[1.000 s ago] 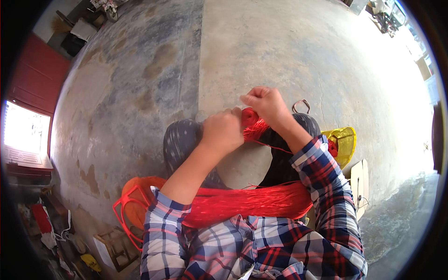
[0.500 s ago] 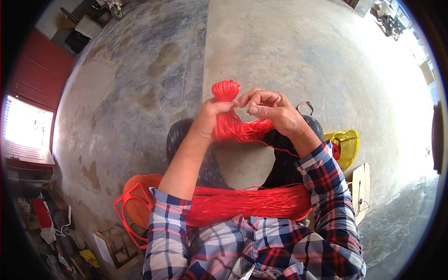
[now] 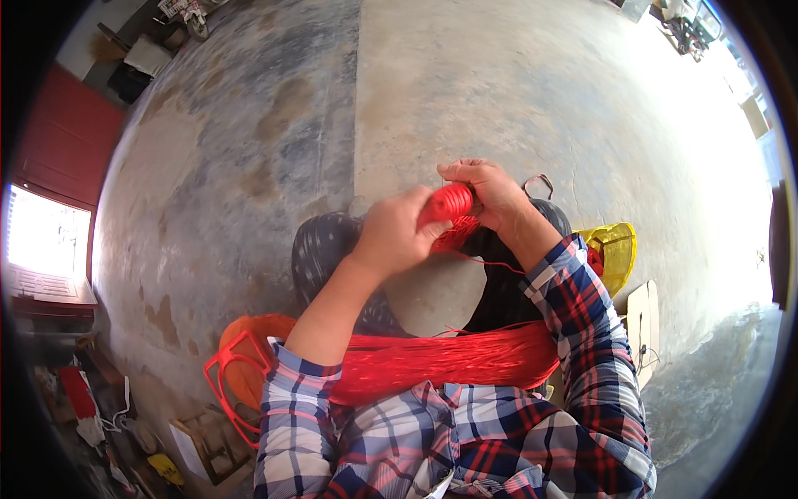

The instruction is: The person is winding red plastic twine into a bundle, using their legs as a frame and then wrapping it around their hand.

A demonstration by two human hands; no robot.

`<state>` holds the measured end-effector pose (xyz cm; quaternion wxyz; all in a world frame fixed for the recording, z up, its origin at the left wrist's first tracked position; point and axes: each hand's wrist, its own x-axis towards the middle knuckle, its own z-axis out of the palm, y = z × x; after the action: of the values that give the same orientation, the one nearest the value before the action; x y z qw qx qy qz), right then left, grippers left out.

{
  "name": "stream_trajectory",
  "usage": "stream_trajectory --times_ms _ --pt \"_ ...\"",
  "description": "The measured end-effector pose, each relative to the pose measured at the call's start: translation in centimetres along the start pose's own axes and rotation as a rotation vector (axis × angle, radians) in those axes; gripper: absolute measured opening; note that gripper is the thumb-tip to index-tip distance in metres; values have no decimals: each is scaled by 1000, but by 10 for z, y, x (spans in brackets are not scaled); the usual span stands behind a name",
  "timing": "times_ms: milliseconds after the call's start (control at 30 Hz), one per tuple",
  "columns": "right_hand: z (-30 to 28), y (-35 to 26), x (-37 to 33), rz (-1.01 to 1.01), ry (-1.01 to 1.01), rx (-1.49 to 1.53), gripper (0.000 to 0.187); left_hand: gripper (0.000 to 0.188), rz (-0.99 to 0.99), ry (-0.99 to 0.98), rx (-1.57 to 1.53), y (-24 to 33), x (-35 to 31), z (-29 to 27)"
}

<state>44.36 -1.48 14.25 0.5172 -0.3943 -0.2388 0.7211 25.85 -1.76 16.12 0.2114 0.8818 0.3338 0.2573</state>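
My left hand (image 3: 392, 237) is closed around the bunched end of a bundle of red cord (image 3: 449, 204), which it holds tilted over my knees. Right against the bundle's far end is my right hand (image 3: 492, 195), its fingers bent and pinched together; what they grip is too small to make out. Below the hands, part of the bundle hangs down, and one loose red strand runs off to the right. A thick bundle of long red strands (image 3: 445, 358) lies across my lap, between my two forearms.
A red plastic frame (image 3: 241, 366) stands at my left by a rounded orange thing (image 3: 249, 333). On my right are a yellow mesh basket (image 3: 615, 249) with something red inside and a pale board (image 3: 642, 333). A small wooden frame (image 3: 208, 445) sits on the concrete floor, lower left.
My left hand has moved right and turned over, tipping the bunched end from upright toward my right hand. My right hand has come up against the bundle.
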Motion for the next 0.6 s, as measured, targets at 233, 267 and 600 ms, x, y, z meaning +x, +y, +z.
stream_trajectory --times_ms 233,267,600 --pt "17 14 -12 -835 110 -1417 12 20 -403 -192 400 12 18 6" --pt "20 13 -15 -834 99 -1419 12 20 -412 -188 397 6 18 6" --pt "22 -1 -23 -852 -42 -1227 22 32 -508 67 -1155 -47 12 -7"
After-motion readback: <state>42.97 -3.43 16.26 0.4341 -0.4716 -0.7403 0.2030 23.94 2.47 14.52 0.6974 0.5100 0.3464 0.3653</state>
